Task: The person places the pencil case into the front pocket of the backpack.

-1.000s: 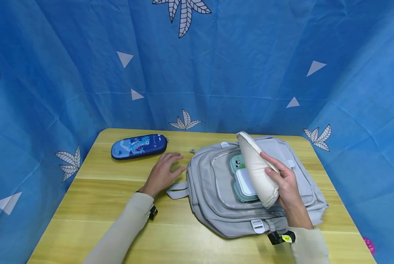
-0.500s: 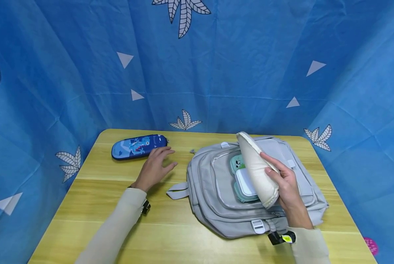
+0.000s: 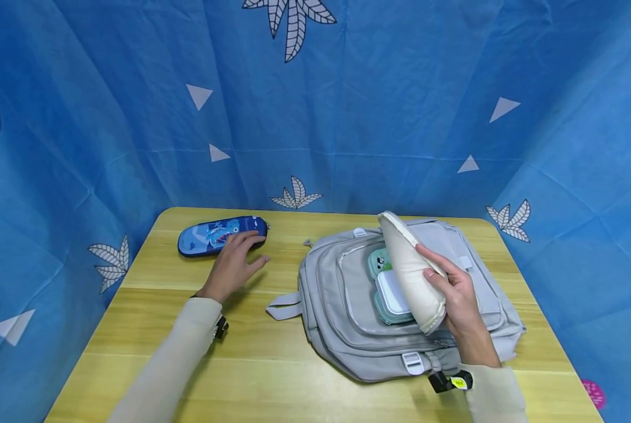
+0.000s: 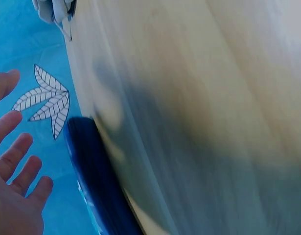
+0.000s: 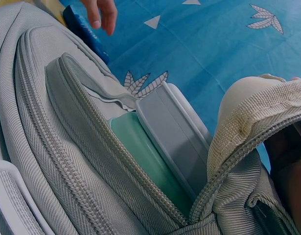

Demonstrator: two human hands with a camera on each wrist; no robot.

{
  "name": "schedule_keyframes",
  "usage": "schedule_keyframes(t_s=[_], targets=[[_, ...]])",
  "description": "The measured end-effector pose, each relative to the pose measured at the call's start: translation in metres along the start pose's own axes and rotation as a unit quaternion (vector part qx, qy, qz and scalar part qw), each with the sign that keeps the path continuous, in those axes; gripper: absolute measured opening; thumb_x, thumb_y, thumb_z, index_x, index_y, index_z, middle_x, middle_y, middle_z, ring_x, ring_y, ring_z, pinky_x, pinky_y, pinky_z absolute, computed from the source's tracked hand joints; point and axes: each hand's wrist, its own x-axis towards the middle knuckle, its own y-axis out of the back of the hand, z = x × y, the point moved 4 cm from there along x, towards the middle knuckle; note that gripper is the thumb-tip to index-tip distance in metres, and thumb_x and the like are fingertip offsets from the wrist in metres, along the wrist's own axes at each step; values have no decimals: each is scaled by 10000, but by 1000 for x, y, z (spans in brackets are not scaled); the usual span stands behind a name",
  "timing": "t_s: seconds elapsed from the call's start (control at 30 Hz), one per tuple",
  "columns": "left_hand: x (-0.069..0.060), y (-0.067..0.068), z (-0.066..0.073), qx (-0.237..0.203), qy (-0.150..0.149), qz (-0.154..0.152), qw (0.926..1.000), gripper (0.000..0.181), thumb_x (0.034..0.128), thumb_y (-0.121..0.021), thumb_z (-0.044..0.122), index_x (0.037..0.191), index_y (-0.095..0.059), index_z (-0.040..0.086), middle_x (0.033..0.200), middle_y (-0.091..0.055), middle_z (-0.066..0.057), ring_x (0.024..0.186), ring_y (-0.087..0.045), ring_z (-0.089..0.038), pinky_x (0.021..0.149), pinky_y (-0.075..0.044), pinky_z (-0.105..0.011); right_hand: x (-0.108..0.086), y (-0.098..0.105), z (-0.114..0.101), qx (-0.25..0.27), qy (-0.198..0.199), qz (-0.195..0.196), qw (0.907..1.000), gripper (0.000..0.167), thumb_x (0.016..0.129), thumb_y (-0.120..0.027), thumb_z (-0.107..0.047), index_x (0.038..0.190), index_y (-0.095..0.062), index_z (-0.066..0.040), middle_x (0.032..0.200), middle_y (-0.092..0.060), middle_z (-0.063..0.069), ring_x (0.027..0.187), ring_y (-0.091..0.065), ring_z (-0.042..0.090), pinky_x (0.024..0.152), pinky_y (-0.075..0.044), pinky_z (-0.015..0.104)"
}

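Note:
In the head view my left hand (image 3: pixel 232 267) hovers at the right end of a dark blue pencil case (image 3: pixel 201 238) with a dinosaur print. The left wrist view shows its fingers spread and apart from the case (image 4: pixel 99 171). My right hand (image 3: pixel 460 294) pinches the cream-lined front pocket flap (image 3: pixel 413 273) of a grey backpack (image 3: pixel 326 294) and holds it raised. Inside the unzipped pocket sit a green case with a panda print (image 3: pixel 380 261) and a white-and-grey box (image 3: pixel 393 292). The right wrist view shows the box (image 5: pixel 172 137) against the green case (image 5: pixel 140 142), partly hidden by the zipper edge.
The backpack lies flat on a wooden table (image 3: pixel 273 382), covering much of its right half. Its top loop (image 3: pixel 285 306) points left. A blue patterned curtain (image 3: pixel 347 117) surrounds the table's back and sides.
My left hand has moved left and slightly away from me, from beside the backpack to over the pencil case's right end. The right hand and flap have stayed still.

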Motion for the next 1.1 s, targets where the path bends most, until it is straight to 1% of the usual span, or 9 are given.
schedule_keyframes(t_s=[0.1,0.23,0.5,0.6,0.83,1.1], targets=[[0,5,-5,1,30,-12,10000,548,1017,-802,315,1491,-658,80,1619,-541,-174,1521,-441,-420,1288,-326,-647,0,0,0,-37,-7,2,10000,414,1095,-529,70,1503,-603,66,1460,-694,-80,1335,-627,80,945,-594,197],[2,13,-14,32,127,-51,9999,554,1019,-798,329,1494,-654,83,1632,-523,-180,1536,-413,-434,1266,-340,-670,0,1,1,-60,-30,0,10000,413,1099,-529,61,1506,-603,61,1468,-690,-81,1341,-626,80,944,-594,198],[3,24,-42,202,397,-146,9989,591,1036,-772,356,1534,-613,80,1675,-457,-215,1558,-352,-463,1262,-311,-694,1,0,0,-85,-27,-13,10000,412,1097,-533,61,1503,-604,65,1461,-695,-87,1346,-624,72,959,-586,191],[2,26,-50,229,500,-206,9983,615,1039,-765,373,1555,-593,85,1695,-423,-226,1574,-317,-476,1262,-294,-713,1,-1,-1,-87,-31,-8,10000,411,1096,-536,59,1500,-609,61,1455,-699,-92,1348,-622,70,964,-583,189],[2,31,-63,270,645,-402,9967,689,1029,-763,418,1597,-541,98,1720,-357,-250,1597,-229,-534,1256,-201,-785,1,0,-1,-60,-43,24,10000,410,1096,-538,59,1499,-614,55,1454,-699,-92,1351,-617,72,970,-580,187],[1,31,-76,363,785,-571,9946,772,1011,-763,473,1630,-491,99,1740,-307,-263,1597,-208,-546,1247,-206,-794,0,0,0,-10,-53,23,10000,415,1096,-533,63,1505,-604,61,1459,-697,-81,1348,-620,79,967,-587,194]])
